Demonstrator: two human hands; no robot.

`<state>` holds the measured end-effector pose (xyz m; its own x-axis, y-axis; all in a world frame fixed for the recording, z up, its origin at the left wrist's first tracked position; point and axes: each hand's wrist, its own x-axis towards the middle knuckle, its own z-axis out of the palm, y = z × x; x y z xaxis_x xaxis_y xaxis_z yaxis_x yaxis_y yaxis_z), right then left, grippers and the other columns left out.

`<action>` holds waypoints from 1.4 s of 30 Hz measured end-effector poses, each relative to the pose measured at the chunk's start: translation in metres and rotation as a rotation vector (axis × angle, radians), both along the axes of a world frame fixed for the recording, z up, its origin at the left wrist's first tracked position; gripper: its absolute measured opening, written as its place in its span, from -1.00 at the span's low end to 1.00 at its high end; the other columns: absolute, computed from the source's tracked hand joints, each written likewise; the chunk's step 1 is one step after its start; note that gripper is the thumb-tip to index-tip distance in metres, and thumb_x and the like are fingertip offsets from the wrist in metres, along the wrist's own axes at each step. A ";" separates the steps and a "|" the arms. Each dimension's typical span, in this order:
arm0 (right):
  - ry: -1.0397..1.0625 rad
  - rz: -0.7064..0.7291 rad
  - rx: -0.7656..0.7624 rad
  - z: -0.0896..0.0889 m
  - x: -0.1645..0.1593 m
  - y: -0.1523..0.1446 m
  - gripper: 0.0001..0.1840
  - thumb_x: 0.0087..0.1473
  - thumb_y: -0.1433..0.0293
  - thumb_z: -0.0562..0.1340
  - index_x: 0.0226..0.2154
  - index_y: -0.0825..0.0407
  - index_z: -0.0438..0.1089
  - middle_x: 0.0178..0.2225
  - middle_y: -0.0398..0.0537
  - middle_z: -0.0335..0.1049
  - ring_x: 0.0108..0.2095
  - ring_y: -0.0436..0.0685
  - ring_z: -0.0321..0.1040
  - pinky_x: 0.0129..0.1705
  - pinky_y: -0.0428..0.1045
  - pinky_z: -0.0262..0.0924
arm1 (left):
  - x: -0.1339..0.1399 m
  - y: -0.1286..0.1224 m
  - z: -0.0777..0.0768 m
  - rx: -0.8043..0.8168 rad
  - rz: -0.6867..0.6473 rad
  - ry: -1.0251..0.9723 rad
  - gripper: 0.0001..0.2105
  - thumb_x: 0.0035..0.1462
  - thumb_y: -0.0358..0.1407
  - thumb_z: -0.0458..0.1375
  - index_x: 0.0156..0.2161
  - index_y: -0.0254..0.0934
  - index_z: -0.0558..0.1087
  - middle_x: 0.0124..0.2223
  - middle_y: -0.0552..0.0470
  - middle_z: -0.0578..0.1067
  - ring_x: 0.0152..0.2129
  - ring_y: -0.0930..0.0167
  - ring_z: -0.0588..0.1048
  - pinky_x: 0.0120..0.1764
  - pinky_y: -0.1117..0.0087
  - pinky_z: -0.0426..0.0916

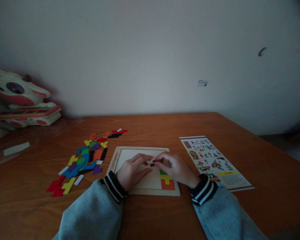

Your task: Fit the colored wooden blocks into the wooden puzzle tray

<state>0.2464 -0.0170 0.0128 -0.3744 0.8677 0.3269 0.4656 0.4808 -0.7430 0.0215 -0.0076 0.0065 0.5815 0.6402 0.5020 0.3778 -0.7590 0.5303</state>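
Observation:
A shallow wooden puzzle board (153, 192) lies flat in front of me. In its right corner sit an orange piece (168, 185), a yellow piece (167, 177) and a green piece partly under my hand. My right hand (171, 165) pinches a small purple puzzle piece (152, 164) between thumb and fingertips, over the middle of the board. Just left of it, my left hand (133, 170) hovers over the board with thumb and fingers apart, its fingertips close to the purple piece. Whether they touch it is hard to see.
Loose coloured puzzle pieces (81, 160) lie spread on the wooden table (150, 218) left of the board. A printed pattern sheet (233, 173) lies to the right. A cow-shaped toy keyboard (27, 100) stands at the far left, against the wall (140, 60).

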 end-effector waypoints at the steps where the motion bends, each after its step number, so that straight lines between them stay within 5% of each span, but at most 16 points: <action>1: 0.003 -0.042 0.005 0.000 0.003 0.001 -0.79 0.18 0.24 0.21 -0.16 -0.04 0.43 -0.29 -0.09 0.50 -0.27 0.07 0.42 -0.16 0.00 0.29 | -0.001 0.001 -0.002 0.031 0.000 0.050 -0.75 0.25 -0.32 0.12 0.02 -0.26 0.39 -0.12 -0.08 0.52 -0.22 0.39 0.54 -0.13 0.35 0.48; 6: -0.026 -0.160 -0.002 -0.006 0.025 0.011 -0.75 0.19 0.31 0.19 -0.07 -0.03 0.41 -0.20 -0.05 0.50 -0.20 0.09 0.42 -0.10 0.03 0.28 | -0.004 0.005 -0.012 0.132 0.013 0.245 -0.77 0.26 -0.38 0.05 -0.03 -0.23 0.46 0.00 -0.10 0.52 -0.08 0.30 0.51 -0.02 0.20 0.44; 13: -0.156 -0.155 -0.020 -0.014 0.043 0.018 -0.82 0.18 0.30 0.21 -0.21 0.01 0.46 -0.30 -0.06 0.45 -0.30 0.09 0.39 -0.20 0.02 0.28 | -0.005 0.005 -0.014 0.146 0.026 0.245 -0.78 0.26 -0.38 0.05 -0.04 -0.23 0.47 0.00 -0.11 0.52 -0.09 0.29 0.51 -0.03 0.20 0.44; 22: -0.298 -0.144 0.076 -0.013 0.044 0.016 -0.85 0.14 0.30 0.25 -0.22 -0.05 0.47 -0.22 -0.03 0.32 -0.16 0.16 0.32 -0.07 0.10 0.21 | -0.004 0.003 -0.010 0.130 0.039 0.257 -0.80 0.26 -0.36 0.04 -0.10 -0.24 0.49 0.01 -0.11 0.51 -0.09 0.28 0.50 -0.04 0.18 0.44; 42: -0.312 -0.077 0.050 -0.008 0.046 0.013 -0.95 0.12 0.36 0.24 -0.32 -0.02 0.38 -0.20 -0.04 0.28 -0.17 0.13 0.31 -0.09 0.08 0.23 | -0.003 0.003 -0.012 0.178 0.061 0.245 -0.79 0.28 -0.34 0.04 -0.14 -0.20 0.53 -0.01 -0.11 0.51 -0.10 0.30 0.50 -0.06 0.22 0.46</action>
